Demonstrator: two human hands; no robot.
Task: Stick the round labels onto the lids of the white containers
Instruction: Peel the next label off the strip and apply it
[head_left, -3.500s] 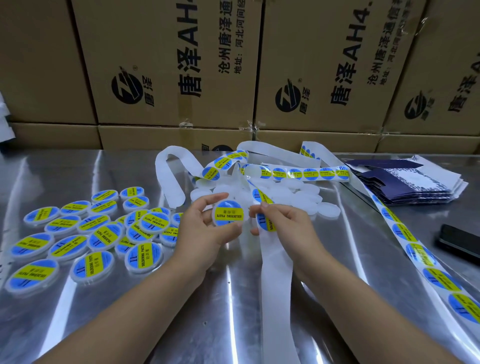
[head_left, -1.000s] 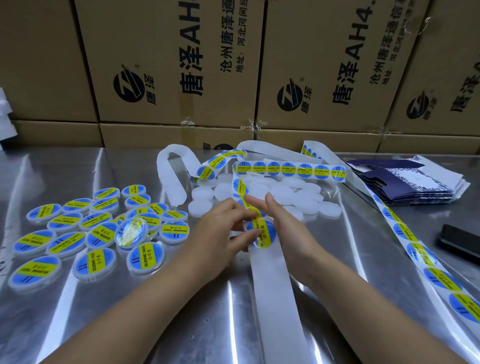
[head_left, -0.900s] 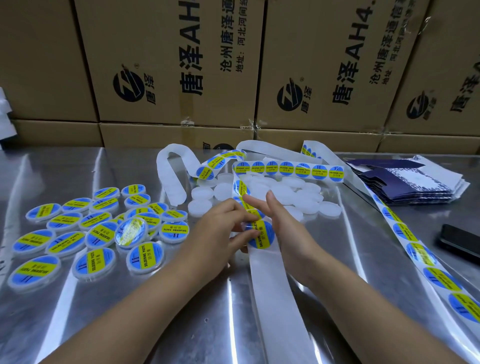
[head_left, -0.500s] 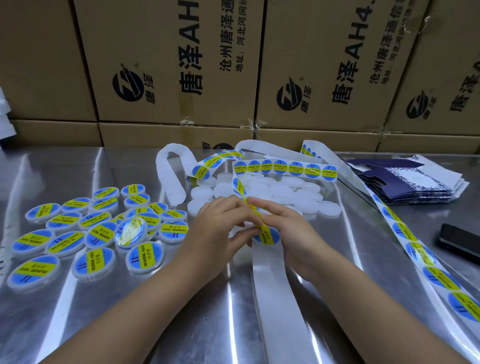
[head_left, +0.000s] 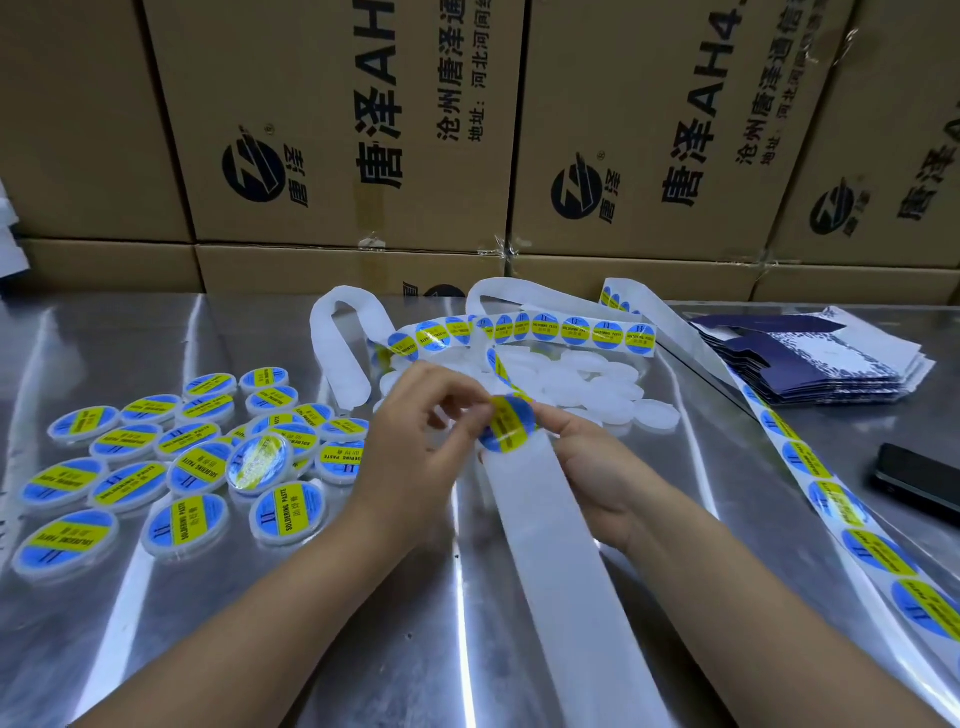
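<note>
Two hands are working on one round label (head_left: 509, 423) at the centre of the scene. The left hand (head_left: 415, 441) is pinching the label's 9 o'clock edge between thumb and forefinger, with its other fingers curling loosely above. The right hand (head_left: 589, 460) is pinching the white backing strip (head_left: 561, 582) right at the label's 3 o'clock edge, one fingertip touching the label. The label is sitting at the strip's top end, its blue and yellow face tilting toward the camera. I cannot tell whether its lower edge is clinging to the strip. From there the bare strip is running toward 6 o'clock between the forearms, lying on the shiny metal table (head_left: 104, 649).

Just beyond the hands, at 12 to 1 o'clock, a heap of unlabelled white containers (head_left: 597, 379) is lying, and a filled label strip (head_left: 545, 330) is arching over it. At 9 o'clock a spread of labelled containers (head_left: 182, 457) is lying lids up, some overlapping. A second label run (head_left: 831, 501) is trailing from 1 o'clock down to the 4 o'clock corner. At 2 o'clock a stack of flat dark-blue cartons (head_left: 831, 364) is lying, and at 3 o'clock a black phone (head_left: 914, 483) is lying near that run. Cardboard boxes (head_left: 322, 130) printed with black characters are lining the far edge at 12 o'clock.
</note>
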